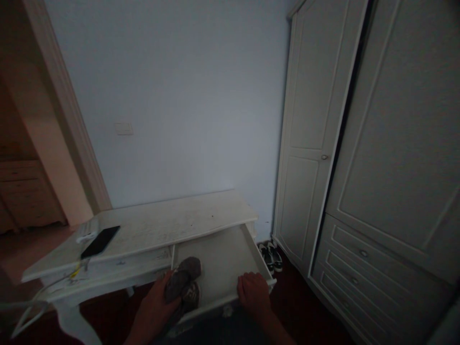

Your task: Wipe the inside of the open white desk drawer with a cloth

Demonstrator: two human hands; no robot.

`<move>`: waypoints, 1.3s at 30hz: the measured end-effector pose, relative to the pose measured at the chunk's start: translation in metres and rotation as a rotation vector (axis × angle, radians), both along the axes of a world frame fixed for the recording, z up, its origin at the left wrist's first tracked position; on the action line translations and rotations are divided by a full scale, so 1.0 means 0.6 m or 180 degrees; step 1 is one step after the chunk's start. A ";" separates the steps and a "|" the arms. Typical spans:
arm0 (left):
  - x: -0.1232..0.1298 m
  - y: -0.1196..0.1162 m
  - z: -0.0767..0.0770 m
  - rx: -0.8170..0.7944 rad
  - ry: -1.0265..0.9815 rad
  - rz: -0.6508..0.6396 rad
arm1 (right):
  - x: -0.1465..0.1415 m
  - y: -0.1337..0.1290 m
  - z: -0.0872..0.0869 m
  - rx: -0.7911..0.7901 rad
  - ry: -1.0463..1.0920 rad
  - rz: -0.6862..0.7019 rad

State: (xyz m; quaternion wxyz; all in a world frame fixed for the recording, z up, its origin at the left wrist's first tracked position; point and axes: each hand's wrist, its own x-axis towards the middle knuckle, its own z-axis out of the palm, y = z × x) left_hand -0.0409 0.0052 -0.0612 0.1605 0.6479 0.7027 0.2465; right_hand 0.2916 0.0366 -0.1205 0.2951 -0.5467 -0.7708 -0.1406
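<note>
Over at eight o'clock, a flat black rectangular device [100, 242] lies on the white wooden counter [172, 215]. At seven, the left hand [161, 299] grips a soft dark-grey fabric bundle [181, 282] above the open white drawer [223, 258], and at half past five the right hand [253, 291] curls over its front edge. Black-and-white shoes [276, 258] sit at five.

A dark grey-brown cloth bundle [178, 283], apparently balled socks, is lumpy, rounded and patterned in its lower part, and sits in the left hand [160, 303] at the left side of the drawer [223, 261]. That drawer, white, shallow and rectangular with a pale interior, stands pulled out, its front edge under the curled right hand [253, 293].
</note>
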 end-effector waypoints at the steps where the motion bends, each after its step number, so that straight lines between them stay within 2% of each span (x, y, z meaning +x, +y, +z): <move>1: 0.010 -0.007 0.005 -0.0047 -0.0045 -0.0168 | 0.001 0.000 -0.002 -0.0014 0.0013 -0.0002; 4: 0.054 -0.020 0.023 -0.0224 0.0104 -0.0652 | 0.002 0.003 0.001 -0.0164 0.0224 -0.0029; 6: 0.095 -0.020 0.036 -0.0254 0.0272 -0.0846 | -0.001 0.005 0.019 -0.0238 0.0696 0.0030; 8: 0.142 -0.013 0.048 -0.0256 0.0383 -0.1029 | -0.015 0.008 0.056 -0.0154 0.1274 0.0268; 10: 0.188 -0.004 0.053 -0.0230 0.0476 -0.1212 | -0.041 0.010 0.106 -0.0021 0.1558 0.0675; 11: 0.208 0.001 0.054 -0.0195 0.0500 -0.1319 | -0.058 0.012 0.131 -0.0034 0.1511 0.0884; 13: 0.240 0.008 0.049 -0.0128 0.0480 -0.1592 | -0.094 0.017 0.173 -0.0380 0.1144 0.1232; 16: 0.254 0.008 0.033 -0.0135 0.0359 -0.1792 | -0.131 0.022 0.201 -0.1423 0.0391 0.1367; 18: 0.246 0.004 0.022 -0.0169 0.0323 -0.1741 | -0.139 0.019 0.199 -0.1956 0.0120 0.1276; 19: 0.240 0.001 0.018 -0.0187 0.0315 -0.1708 | -0.138 0.016 0.196 -0.2059 0.0090 0.1235; 22: 0.218 0.000 0.012 -0.0214 0.0153 -0.1805 | -0.132 0.004 0.185 -0.1920 0.0241 0.1155; 26: 0.184 0.018 0.014 -0.0248 -0.0902 -0.2161 | -0.124 0.003 0.171 -0.1877 0.0642 0.1054; 29: 0.146 0.032 0.002 -0.0371 -0.1581 -0.2140 | -0.112 0.009 0.147 -0.1848 0.0722 0.1088; 31: 0.120 0.036 -0.014 -0.0278 -0.1573 -0.2022 | -0.101 0.010 0.128 -0.1706 0.0568 0.1165; 35: 0.092 0.034 -0.043 -0.0107 -0.1089 -0.1704 | -0.087 0.006 0.103 -0.1604 -0.0117 0.1400; 39: 0.095 0.033 -0.039 -0.0265 -0.1008 -0.1619 | -0.075 0.011 0.104 -0.1779 -0.0727 0.1568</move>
